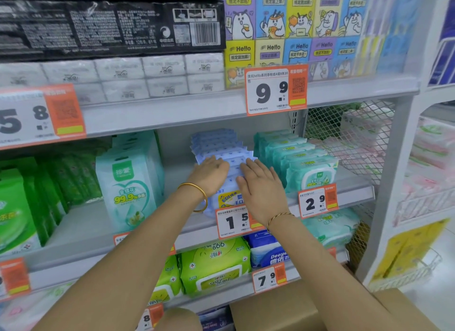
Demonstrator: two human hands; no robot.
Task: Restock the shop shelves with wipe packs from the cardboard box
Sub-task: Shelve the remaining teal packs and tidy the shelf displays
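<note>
Standing upright in a front-to-back row on the middle shelf (pixel 81 222): pale blue wipe packs (pixel 216 143), set between a white-and-green pack (pixel 129 183) on the left and a row of teal lidded packs (pixel 302 165) on the right. Both hands lie against the front pack of the blue row, above the 1.5 price tag (pixel 234 222) clipped to the shelf edge. Left hand (pixel 209 173): palm forward, fingers straight and close together, pressed flat on the pack's upper left; gold bangle (pixel 197 195) at the wrist. Right hand (pixel 261 190): likewise flat, fingers extended over the pack's upper right, thumb out toward the left hand; thin bracelet (pixel 279 217) at the wrist. The fingertips of the two hands are near one another but apart. Both forearms reach up from the lower edge of the view. Cardboard box (pixel 275 311): below the shelves, between the forearms, contents not visible.
</note>
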